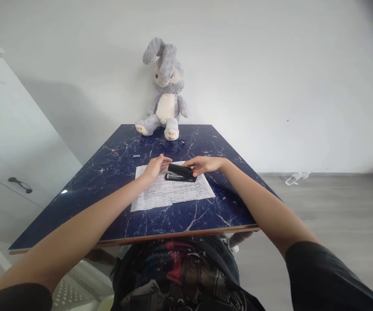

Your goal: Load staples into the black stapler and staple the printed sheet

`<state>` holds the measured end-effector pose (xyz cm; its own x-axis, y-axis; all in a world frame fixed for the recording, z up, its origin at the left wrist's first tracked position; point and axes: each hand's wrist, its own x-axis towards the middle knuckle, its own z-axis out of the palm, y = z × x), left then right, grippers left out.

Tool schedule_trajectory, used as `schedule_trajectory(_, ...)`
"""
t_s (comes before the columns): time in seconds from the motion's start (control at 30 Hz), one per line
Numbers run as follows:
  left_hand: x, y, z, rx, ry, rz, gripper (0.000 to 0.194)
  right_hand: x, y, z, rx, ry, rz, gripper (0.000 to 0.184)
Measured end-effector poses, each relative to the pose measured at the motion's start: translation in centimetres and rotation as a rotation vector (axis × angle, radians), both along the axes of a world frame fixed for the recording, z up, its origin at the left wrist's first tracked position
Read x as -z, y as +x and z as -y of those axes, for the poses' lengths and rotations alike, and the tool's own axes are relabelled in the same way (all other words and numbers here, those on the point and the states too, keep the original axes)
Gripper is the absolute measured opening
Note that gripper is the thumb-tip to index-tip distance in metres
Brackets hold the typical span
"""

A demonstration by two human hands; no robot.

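Note:
A black stapler [180, 172] lies on printed paper sheets [170, 194] in the middle of a dark blue marbled table [115, 207]. My right hand [204, 164] has its fingers curled on the stapler's right end. Fingers together, my left hand [154, 167] lies flat on the paper's top left corner, its fingertips just beside the stapler's left end.
A grey plush rabbit [166, 93] sits at the table's far edge against the white wall. A small grey object [136, 156] lies on the table left of the paper. A white cabinet [14, 147] stands to the left. A plastic bottle [295, 177] lies on the floor at right.

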<state>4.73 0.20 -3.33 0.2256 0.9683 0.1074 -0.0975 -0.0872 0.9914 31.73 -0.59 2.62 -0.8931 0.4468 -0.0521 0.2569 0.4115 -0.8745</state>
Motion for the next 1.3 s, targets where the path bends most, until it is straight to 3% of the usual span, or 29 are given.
schedule_trajectory(0.2,-0.4,0.0,0.1,-0.006,-0.022,0.001,0.054,1.5,0.1,-0.8,0.006,-0.245,-0.085,0.070)
schedule_trajectory(0.3,-0.7,0.0,0.3,-0.022,-0.062,0.008,0.055,1.8,0.0,-1.1,0.004,-0.273,-0.084,0.075)
schedule_trajectory(0.4,-1.0,0.0,0.5,-0.042,-0.110,0.025,0.056,1.6,0.0,-0.8,0.006,-0.199,-0.089,0.077)
schedule_trajectory(0.53,-1.6,0.0,0.9,-0.049,-0.145,0.042,0.055,1.2,-1.1,0.0,0.059,0.121,-0.008,0.069)
schedule_trajectory(0.7,-2.4,0.1,1.1,-0.091,-0.235,0.141,0.054,0.7,-3.1,0.9,0.118,0.607,0.040,0.044)
schedule_trajectory(0.8,-2.7,0.1,1.0,-0.105,-0.298,0.240,0.051,0.5,-3.6,1.3,0.196,0.833,-0.047,0.048)
schedule_trajectory(0.9,-2.8,0.1,0.7,-0.079,-0.389,0.340,0.047,0.7,-3.9,1.8,0.380,1.209,0.026,0.053)
schedule_trajectory(1.03,-2.7,0.1,0.7,-0.029,-0.446,0.404,0.044,1.1,-4.6,2.3,0.324,1.594,0.262,0.051)
schedule_trajectory(1.17,-2.7,0.1,0.8,-0.064,-0.410,0.398,0.032,1.4,-4.8,2.3,0.300,1.700,0.302,0.044)
schedule_trajectory(1.3,-2.4,0.0,0.8,-0.045,-0.293,0.326,0.025,1.5,-4.5,2.0,0.422,1.545,0.243,0.051)
